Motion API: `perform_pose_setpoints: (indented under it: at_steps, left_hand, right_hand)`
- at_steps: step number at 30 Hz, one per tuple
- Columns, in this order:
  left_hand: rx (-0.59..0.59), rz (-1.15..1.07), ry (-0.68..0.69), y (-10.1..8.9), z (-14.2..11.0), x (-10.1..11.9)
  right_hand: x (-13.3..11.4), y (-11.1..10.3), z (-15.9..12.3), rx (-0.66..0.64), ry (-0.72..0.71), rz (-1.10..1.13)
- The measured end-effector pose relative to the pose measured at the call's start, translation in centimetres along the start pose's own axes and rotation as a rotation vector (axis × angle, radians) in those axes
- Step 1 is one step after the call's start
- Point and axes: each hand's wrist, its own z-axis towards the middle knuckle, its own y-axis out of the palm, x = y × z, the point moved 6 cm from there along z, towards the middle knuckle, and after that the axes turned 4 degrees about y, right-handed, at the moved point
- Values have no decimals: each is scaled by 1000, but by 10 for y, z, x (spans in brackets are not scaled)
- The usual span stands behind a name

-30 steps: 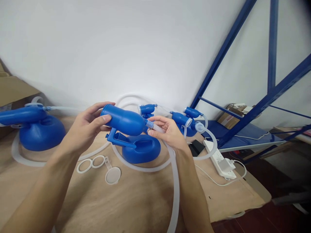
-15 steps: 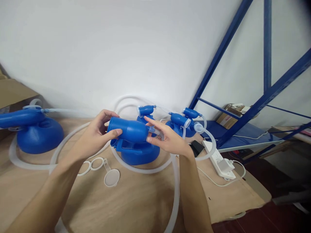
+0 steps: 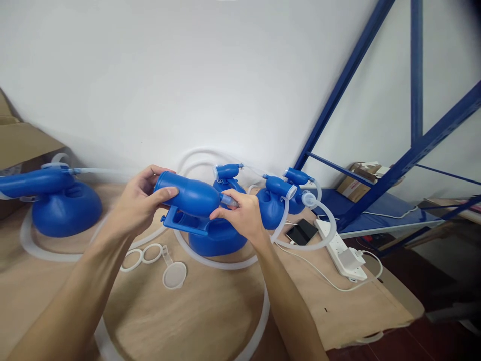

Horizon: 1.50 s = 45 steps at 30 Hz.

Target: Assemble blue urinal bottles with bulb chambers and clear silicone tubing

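Observation:
A blue bottle-shaped plastic funnel (image 3: 191, 195) with an open-looking wide left end is held in the air, tilted down to the right. My left hand (image 3: 145, 195) grips its wide end, thumb on top. A blue handle frame (image 3: 186, 221) hangs below it. At its narrow end, my right hand (image 3: 240, 213) pinches a clear tube connector (image 3: 228, 200) between thumb and fingers. The tubing beyond is hidden in my palm. Behind and below stands a rounded blue container (image 3: 220, 243), partly covered by the funnel and my right hand.
Similar blue containers stand at left (image 3: 65, 213) and right (image 3: 270, 205). White rings (image 3: 152, 253) and a round cap (image 3: 175, 275) lie on the brown table covering (image 3: 180, 321), among looping translucent hoses. A phone (image 3: 301, 231), power strip (image 3: 340, 250) and blue metal rack (image 3: 349, 65) are at right.
The funnel and its handle frame have shifted left and tipped further down to the right. My right hand has moved left, its fingers closing in around the connector.

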Motion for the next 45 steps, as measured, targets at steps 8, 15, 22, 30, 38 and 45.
perform_pose_setpoints:
  at_steps: [8, 15, 22, 30, 38, 45]
  left_hand:
    - [-16, 108, 142, -4, -5, 16]
    - [-68, 300, 303, -3, -20, 41]
    - [-276, 712, 254, 9, -14, 27]
    - [29, 546, 270, 15, -25, 27]
    - [131, 617, 317, 9, -27, 34]
    - [73, 755, 433, 13, -33, 40]
  right_hand:
    - [1, 5, 3, -67, 125, 186]
    - [-19, -9, -3, -260, -30, 96]
    - [-20, -20, -6, -139, -87, 40]
    - [-11, -25, -4, 16, 5, 107]
    - [-5, -29, -2, 251, 2, 23]
    - [34, -72, 10, -48, 107, -59]
